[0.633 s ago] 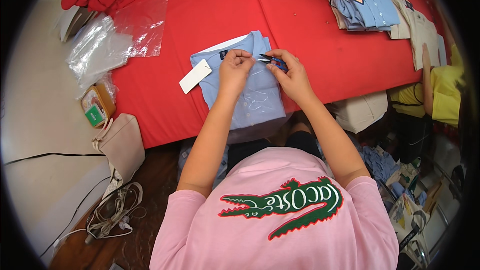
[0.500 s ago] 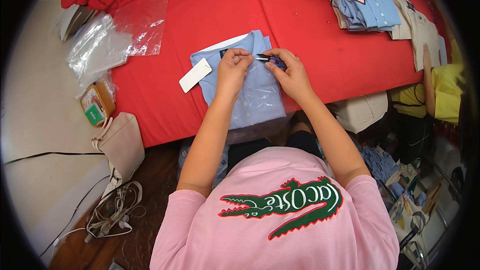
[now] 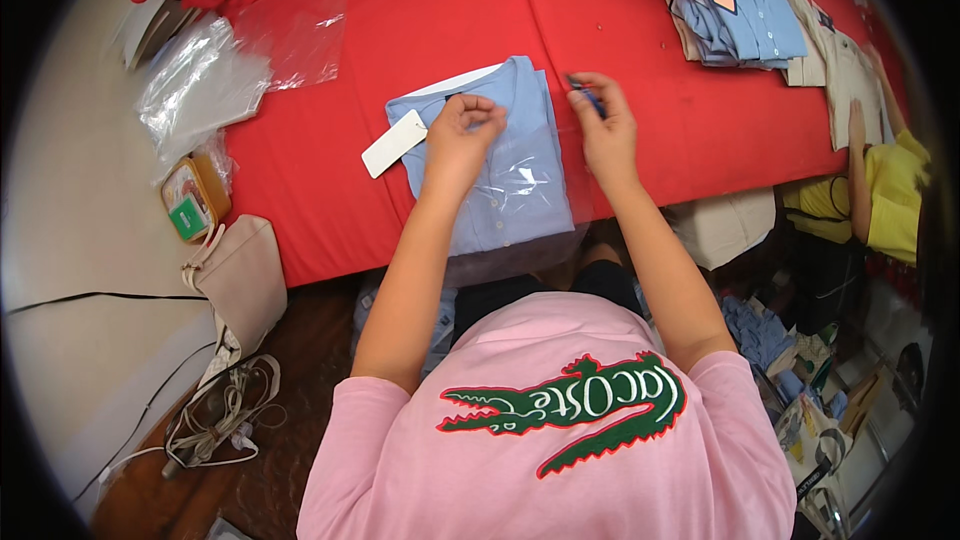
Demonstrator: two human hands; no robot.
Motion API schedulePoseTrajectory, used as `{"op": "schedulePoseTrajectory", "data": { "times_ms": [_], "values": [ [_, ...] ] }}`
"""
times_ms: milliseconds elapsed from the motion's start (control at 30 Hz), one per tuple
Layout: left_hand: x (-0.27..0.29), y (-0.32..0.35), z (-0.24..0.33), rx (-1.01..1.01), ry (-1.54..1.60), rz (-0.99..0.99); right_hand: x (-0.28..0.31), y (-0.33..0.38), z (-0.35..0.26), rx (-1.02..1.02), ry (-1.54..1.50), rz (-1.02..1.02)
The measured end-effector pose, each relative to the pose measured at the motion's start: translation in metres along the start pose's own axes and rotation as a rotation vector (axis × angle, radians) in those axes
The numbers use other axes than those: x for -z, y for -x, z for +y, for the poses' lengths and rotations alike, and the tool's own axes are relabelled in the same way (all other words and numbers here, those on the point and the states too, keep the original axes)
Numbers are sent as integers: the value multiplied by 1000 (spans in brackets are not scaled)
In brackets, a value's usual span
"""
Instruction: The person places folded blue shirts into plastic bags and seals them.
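Tablecloth (image 3: 690, 125) in bright red spreads right across the table, and centre stage on it, near the person's edge, lies a folded light-blue button-front shirt (image 3: 505, 140), clear plastic (image 3: 527, 178) gleaming over its lower part. Right hand (image 3: 612, 140) hangs just beyond the shirt's right edge, fingers curled around blue-handled thread snips (image 3: 593, 102). Left hand (image 3: 460, 145) is over the collar, thumb and fingertips drawn together; whether they pinch anything, I can't tell. Blank-looking white hang tag (image 3: 394, 144) lies slanted at the shirt's left edge!
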State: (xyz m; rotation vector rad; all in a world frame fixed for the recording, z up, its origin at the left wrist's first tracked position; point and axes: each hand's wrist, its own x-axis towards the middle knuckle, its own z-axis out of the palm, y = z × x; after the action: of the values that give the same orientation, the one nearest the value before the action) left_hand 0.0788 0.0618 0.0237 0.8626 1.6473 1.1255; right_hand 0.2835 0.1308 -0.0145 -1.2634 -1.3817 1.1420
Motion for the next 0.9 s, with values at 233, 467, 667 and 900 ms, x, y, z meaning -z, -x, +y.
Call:
{"op": "schedulePoseTrajectory", "data": {
  "times_ms": [233, 467, 667, 900],
  "values": [
    [68, 69, 39, 422, -781, -622, 22, -4, -16, -133, -5, -48],
    [44, 83, 27, 179, -845, -213, -56, 27, -61, -115, 434, -540],
    [27, 73, -26, 53, -728, 158, -90, 32, -64, -14, 679, -716],
    [20, 69, -34, -34, -746, 265, -96, 38, -67, 12, 684, -712]
  ]
}}
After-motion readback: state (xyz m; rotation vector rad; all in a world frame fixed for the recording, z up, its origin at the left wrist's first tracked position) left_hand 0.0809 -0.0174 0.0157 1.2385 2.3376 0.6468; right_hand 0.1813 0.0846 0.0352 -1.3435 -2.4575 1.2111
